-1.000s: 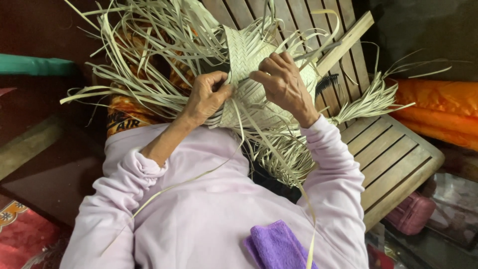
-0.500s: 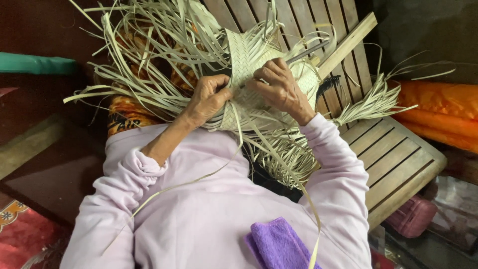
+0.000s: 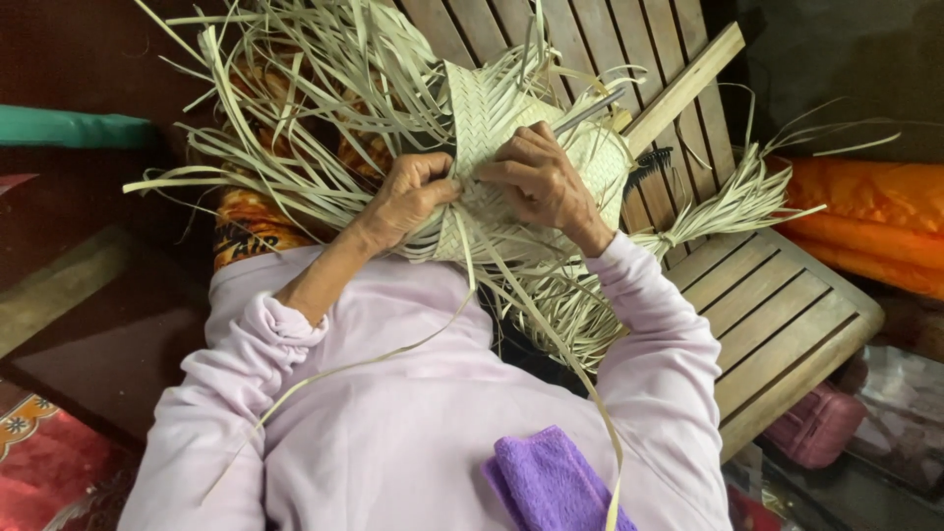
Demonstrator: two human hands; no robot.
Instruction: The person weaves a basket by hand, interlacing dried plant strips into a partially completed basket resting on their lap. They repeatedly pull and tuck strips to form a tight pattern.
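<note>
Pinching woven mat [image 3: 492, 118] edge, left hand [image 3: 408, 197], right hand [image 3: 541, 182]

A slatted wooden bench [image 3: 787, 295] stood on a dark floor [image 3: 108, 344], with an orange cushion [image 3: 865, 221] beside it.

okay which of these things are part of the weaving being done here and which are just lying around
In use: woven mat piece; loose pale strips; left hand and right hand, both pinching strips at the woven edge.

Lying about: purple cloth; wooden slatted chair; orange fabric; pink case.
</note>
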